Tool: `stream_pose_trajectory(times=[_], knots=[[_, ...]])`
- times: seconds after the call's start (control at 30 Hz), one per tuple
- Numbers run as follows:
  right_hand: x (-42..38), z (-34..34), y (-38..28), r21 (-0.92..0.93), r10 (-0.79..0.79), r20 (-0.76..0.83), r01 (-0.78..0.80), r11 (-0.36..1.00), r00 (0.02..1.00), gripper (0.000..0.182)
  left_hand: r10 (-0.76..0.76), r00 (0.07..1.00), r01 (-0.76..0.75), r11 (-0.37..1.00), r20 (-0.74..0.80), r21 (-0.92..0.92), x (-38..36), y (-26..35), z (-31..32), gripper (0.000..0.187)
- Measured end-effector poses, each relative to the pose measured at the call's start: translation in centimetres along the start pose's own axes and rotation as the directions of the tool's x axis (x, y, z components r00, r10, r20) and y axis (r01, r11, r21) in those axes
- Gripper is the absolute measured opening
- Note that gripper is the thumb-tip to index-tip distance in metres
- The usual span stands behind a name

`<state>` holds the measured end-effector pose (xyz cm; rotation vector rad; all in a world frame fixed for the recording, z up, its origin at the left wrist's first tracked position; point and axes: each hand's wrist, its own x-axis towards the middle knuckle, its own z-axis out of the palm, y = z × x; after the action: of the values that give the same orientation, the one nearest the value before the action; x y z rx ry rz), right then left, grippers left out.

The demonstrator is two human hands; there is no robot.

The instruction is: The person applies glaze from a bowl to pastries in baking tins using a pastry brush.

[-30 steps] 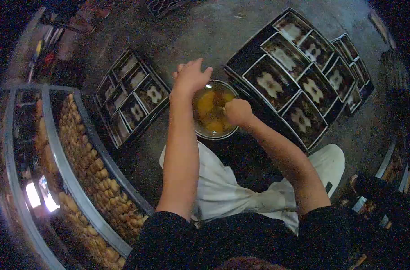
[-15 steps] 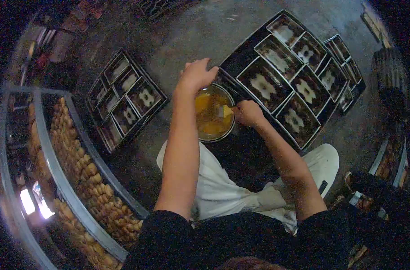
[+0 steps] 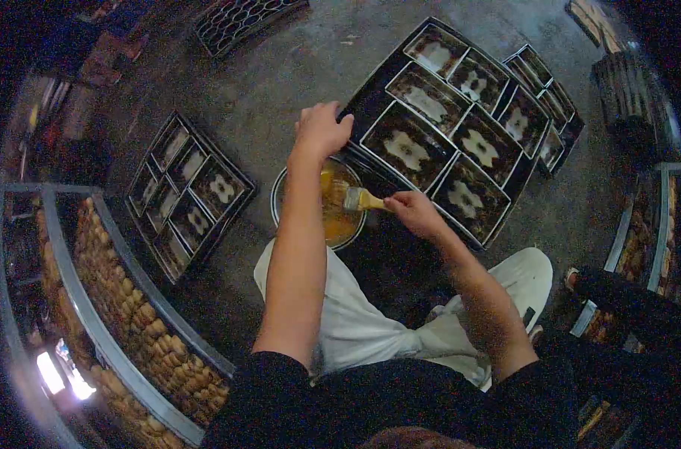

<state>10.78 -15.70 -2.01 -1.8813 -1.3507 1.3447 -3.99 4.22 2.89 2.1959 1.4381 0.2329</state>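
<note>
My right hand [image 3: 415,213] is closed on the yellow handle of a flat brush [image 3: 363,198], its bristle end over a round bowl [image 3: 357,234] of yellow-orange liquid. My left hand [image 3: 321,131] is at the left corner of a large dark frame of baking pans [image 3: 408,146], fingers curled down and thumb against its edge. How firmly it grips is partly hidden. My left forearm crosses above the bowl and covers its middle. The pans are dark and rectangular, with pale patches on their bottoms.
A smaller set of pans [image 3: 198,191] lies on the floor at left, another [image 3: 546,97] behind the large one. A metal rack [image 3: 93,314] of round brown baked goods stands at lower left, more racks [image 3: 662,224] at right. A person's dark-clothed leg [image 3: 617,295] shows at right.
The brush has lifted from the liquid, showing more of its handle. My left hand has come onto the frame's corner. The whole view has shifted, and the bowl appears further left.
</note>
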Motion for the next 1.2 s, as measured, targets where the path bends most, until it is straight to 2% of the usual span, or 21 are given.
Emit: stream_pose_trajectory(times=[0.1,0.2,0.23,0.3,0.4,0.47,0.5,0.53,0.63,0.67,0.77,0.8,0.83,0.9,0.97,1.03,1.1,1.13,1.2], knots=[[-1.6,-4.4,-0.4,0.103,0.001,-0.078,0.007,0.995,0.997,0.033,0.024,0.991,-0.028,0.999,-0.134,-0.032,0.4,1.2,0.1,0.042],[-2.3,-9.4,-0.1,0.355,0.215,-0.076,-0.176,0.918,0.974,0.029,0.045,0.987,-0.052,0.998,-0.156,-0.037,1.2,1.9,1.0,0.038],[-2.7,-10.3,-1.1,0.433,0.239,-0.17,-0.146,0.889,0.956,0.028,0.06,0.987,-0.066,0.997,-0.149,-0.035,1.6,2.1,1.7,0.037],[-2.5,-13.1,0.1,0.521,0.186,-0.168,-0.073,0.85,0.968,0.03,0.081,0.989,-0.087,0.996,-0.127,-0.035,2.3,2.5,3.1,0.037],[-0.7,-15.6,-0.1,0.514,0.164,-0.29,0.01,0.857,0.943,0.032,0.085,0.992,-0.089,0.996,-0.092,-0.031,2.6,4.3,3.3,0.038],[0.3,-16.7,-1.7,0.499,0.23,-0.314,-0.046,0.865,0.921,0.032,0.105,0.991,-0.109,0.993,-0.082,-0.051,3.1,4.8,4.2,0.043],[1.2,-17.3,-2.9,0.485,0.252,-0.328,-0.066,0.872,0.911,0.032,0.062,0.993,-0.067,0.996,-0.096,-0.052,3.2,5.3,4.1,0.044],[2.5,-17.6,-2.6,0.419,0.247,-0.39,-0.068,0.906,0.887,0.033,0.02,0.993,-0.026,0.998,-0.112,-0.056,3.0,6.0,4.1,0.046],[5.8,-18.8,-3.2,0.136,0.201,-0.446,-0.155,0.978,0.872,0.036,-0.059,0.995,0.048,0.992,-0.086,-0.117,3.5,7.1,4.6,0.05],[5.8,-18.7,-4.6,0.17,0.238,-0.459,-0.178,0.969,0.856,0.037,-0.089,0.993,0.079,0.988,-0.073,-0.132,3.8,7.4,4.9,0.05],[8.5,-19.9,-4.1,0.07,0.291,-0.431,-0.29,0.954,0.854,0.038,-0.161,0.986,0.15,0.968,-0.039,-0.203,6.1,7.4,6.1,0.05],[9.2,-19.9,-4.5,-0.224,0.017,-0.427,-0.124,0.967,0.904,0.039,-0.202,0.979,0.194,0.958,-0.019,-0.213,6.1,7.5,6.0,0.049],[9.7,-19.9,-4.8,-0.043,0.196,-0.427,-0.237,0.971,0.882,0.04,-0.245,0.97,0.24,0.947,0.003,-0.216,6.2,7.6,6.0,0.049],[11.2,-20.1,-3.8,-0.082,0.155,-0.426,-0.208,0.975,0.891,0.038,-0.303,0.953,0.295,0.928,0.0,-0.228,6.3,8.0,5.9,0.046],[14.4,-20.1,0.7,-0.228,-0.045,-0.398,-0.051,0.972,0.916,0.036,-0.326,0.945,0.32,0.924,0.007,-0.21,5.9,8.3,4.5,0.046],[14.9,-19.6,0.3,-0.202,-0.011,-0.395,-0.075,0.977,0.919,0.035,-0.327,0.944,0.327,0.929,0.028,-0.172,6.3,6.5,5.0,0.046],[14.7,-18.7,-1.8,-0.021,0.254,-0.383,-0.284,0.959,0.888,0.034,-0.326,0.945,0.327,0.936,0.037,-0.128,6.6,5.7,5.5,0.046],[15.1,-18.5,-1.7,-0.034,0.298,-0.352,-0.33,0.943,0.887,0.035,-0.321,0.947,0.322,0.94,0.033,-0.108,6.6,5.7,5.6,0.046],[16.2,-18.4,-0.2,-0.146,0.197,-0.357,-0.262,0.954,0.913,0.037,-0.293,0.955,0.295,0.953,0.037,-0.067,6.7,6.0,6.3,0.046]])
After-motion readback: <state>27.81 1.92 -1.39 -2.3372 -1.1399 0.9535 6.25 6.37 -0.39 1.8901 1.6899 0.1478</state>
